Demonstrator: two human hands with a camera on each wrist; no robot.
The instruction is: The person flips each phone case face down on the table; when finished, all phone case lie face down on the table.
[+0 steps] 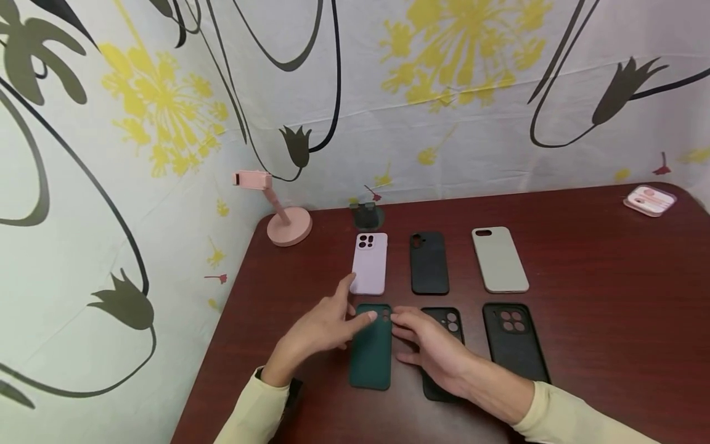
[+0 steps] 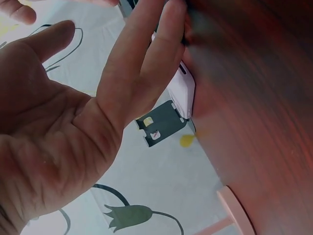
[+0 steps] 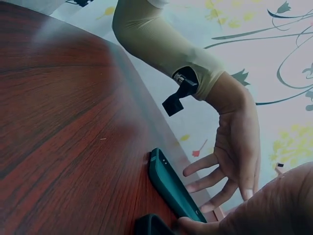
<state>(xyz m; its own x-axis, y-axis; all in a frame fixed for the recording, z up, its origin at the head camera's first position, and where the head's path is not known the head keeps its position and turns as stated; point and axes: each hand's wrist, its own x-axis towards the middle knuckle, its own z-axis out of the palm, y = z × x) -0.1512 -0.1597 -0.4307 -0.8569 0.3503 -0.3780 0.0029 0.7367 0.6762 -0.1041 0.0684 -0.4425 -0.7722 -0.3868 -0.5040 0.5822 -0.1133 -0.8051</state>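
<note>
A dark green phone case [image 1: 370, 361] lies on the table between the two hands. My left hand [image 1: 324, 325] is at its upper left, the thumb over its top end and the index finger reaching to the lower left corner of a lilac phone case [image 1: 369, 265]. My right hand [image 1: 438, 354] has its fingertips at the green case's upper right edge, partly covering a black phone case [image 1: 438, 391]. In the right wrist view the green case [image 3: 173, 188] lies below the left hand's spread fingers [image 3: 201, 164]. Neither hand grips anything.
A black case [image 1: 428, 265] and a pale grey case [image 1: 501, 262] lie in the back row. Another black case [image 1: 516, 348] sits front right. A pink stand [image 1: 289, 227], a dark stand-like piece [image 1: 367, 217] and a small white box [image 1: 650, 201] are along the rear edge.
</note>
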